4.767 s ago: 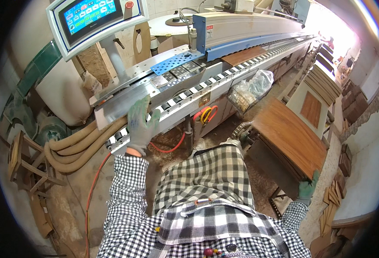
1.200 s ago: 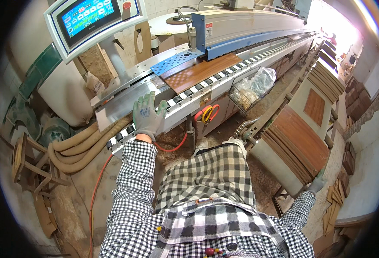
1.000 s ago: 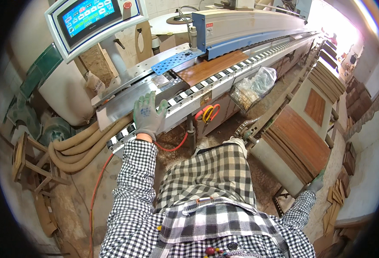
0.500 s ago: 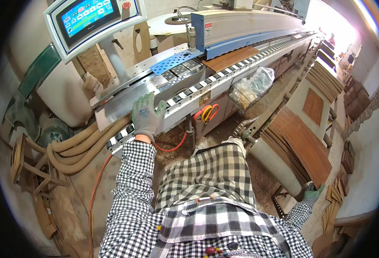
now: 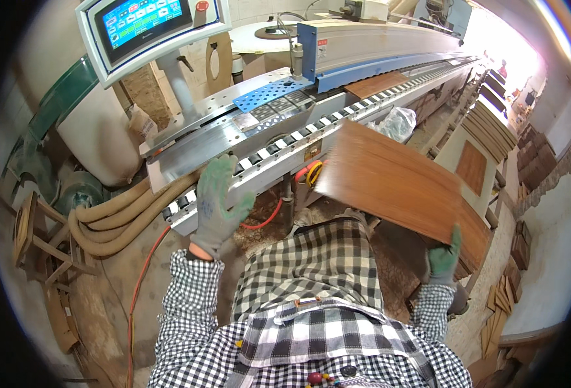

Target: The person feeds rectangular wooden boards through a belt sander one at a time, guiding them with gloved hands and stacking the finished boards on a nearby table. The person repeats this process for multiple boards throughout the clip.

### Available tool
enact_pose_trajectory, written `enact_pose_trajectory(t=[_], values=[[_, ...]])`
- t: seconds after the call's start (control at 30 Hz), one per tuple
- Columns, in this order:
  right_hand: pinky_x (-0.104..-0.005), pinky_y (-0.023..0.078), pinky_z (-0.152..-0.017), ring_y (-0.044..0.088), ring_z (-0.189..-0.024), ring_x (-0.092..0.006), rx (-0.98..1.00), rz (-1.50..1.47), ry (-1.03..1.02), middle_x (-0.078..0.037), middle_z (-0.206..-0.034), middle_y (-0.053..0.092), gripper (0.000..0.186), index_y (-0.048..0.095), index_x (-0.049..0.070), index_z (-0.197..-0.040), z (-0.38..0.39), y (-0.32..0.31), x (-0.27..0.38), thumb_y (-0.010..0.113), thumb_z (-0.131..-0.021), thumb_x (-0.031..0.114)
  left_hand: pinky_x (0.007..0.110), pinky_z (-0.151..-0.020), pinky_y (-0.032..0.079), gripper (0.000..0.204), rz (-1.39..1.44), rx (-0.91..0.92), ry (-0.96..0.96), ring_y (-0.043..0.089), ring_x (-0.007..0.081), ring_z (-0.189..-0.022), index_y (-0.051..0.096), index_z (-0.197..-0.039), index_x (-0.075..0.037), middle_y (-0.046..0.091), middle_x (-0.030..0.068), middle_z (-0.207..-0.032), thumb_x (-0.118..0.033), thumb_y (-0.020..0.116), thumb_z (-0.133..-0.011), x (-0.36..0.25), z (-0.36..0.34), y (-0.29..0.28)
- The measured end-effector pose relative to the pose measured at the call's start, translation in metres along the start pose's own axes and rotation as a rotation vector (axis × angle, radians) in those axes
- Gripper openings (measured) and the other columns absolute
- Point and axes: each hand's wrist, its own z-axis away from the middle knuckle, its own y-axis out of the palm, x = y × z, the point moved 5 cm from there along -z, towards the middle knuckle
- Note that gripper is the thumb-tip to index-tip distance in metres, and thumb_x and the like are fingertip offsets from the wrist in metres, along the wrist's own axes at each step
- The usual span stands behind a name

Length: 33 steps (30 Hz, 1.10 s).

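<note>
My gloved right hand grips the lower right edge of a brown wood-grain board, which is raised and blurred by motion, its left end hanging near the machine's roller rail. My gloved left hand is open and empty, in front of the metal roller rail at the near end of the long machine. Another brown board lies in the machine beside the rail, farther along. A stack of boards shows beneath and right of the held board. The blue perforated plate sits above the feed table.
A control screen stands upper left. Thick hoses, a wooden stool and a red air hose are at lower left. A bagged bundle hangs by the rail. More panels and a distant person are at right.
My right hand has lifted a board off the stack and swung it up and leftward. My left hand has tilted upright. The board in the machine has travelled away from me.
</note>
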Motion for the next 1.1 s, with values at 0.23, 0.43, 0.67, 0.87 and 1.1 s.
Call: enact_pose_trajectory(t=[0.23,0.43,0.67,0.87,1.1], values=[[-0.0367,0.052,-0.098,0.061,-0.116,-0.0245,0.581,0.451,-0.03,-0.018,-0.133,0.059,0.044,0.045,0.004,-0.142,-0.003,0.19,-0.123,0.051,-0.099,-0.004,0.058,-0.118,0.023,0.073,-0.187,0.15,-0.024,0.032,0.0384,-0.144,0.05,-0.147,-0.02,0.043,0.0101,-0.153,-0.058,0.065,-0.087,-0.002,0.046,-0.032],[-0.0371,0.051,-0.103,0.064,-0.111,-0.023,0.556,0.0,0.603,-0.016,-0.13,0.06,0.051,0.048,-0.001,-0.139,-0.002,0.283,-0.193,0.058,-0.101,0.03,0.055,-0.117,0.027,0.059,-0.29,0.103,-0.186,0.038,0.0376,-0.141,0.059,-0.138,-0.017,0.048,0.0108,-0.148,-0.049,0.067,-0.089,0.051,0.073,-0.052],[-0.0355,0.053,-0.095,0.066,-0.103,-0.0209,0.664,-0.399,0.975,-0.01,-0.115,0.067,0.054,0.059,-0.002,-0.126,0.007,0.253,-0.215,0.057,-0.101,0.045,0.051,-0.119,0.025,0.062,-0.42,0.108,-0.355,0.037,0.0363,-0.142,0.053,-0.144,-0.017,0.047,0.0129,-0.15,-0.05,0.063,-0.093,0.098,0.048,-0.046],[-0.0307,0.054,-0.087,0.066,-0.093,-0.0172,0.433,0.386,0.718,-0.008,-0.107,0.068,0.043,0.061,-0.003,-0.124,0.044,0.163,-0.189,0.055,-0.104,0.035,0.05,-0.12,0.022,0.065,-0.46,0.107,-0.442,0.035,0.0353,-0.144,0.053,-0.144,-0.018,0.046,0.0132,-0.152,-0.057,0.058,-0.093,0.126,0.028,-0.034],[-0.0282,0.052,-0.087,0.066,-0.095,-0.0144,0.427,0.621,0.452,-0.007,-0.11,0.069,0.033,0.066,0.001,-0.123,0.071,0.142,-0.181,0.055,-0.104,0.026,0.048,-0.12,0.023,0.067,-0.492,0.062,-0.475,0.034,0.0335,-0.145,0.054,-0.144,-0.018,0.045,0.014,-0.152,-0.059,0.059,-0.091,0.125,0.033,-0.033]])
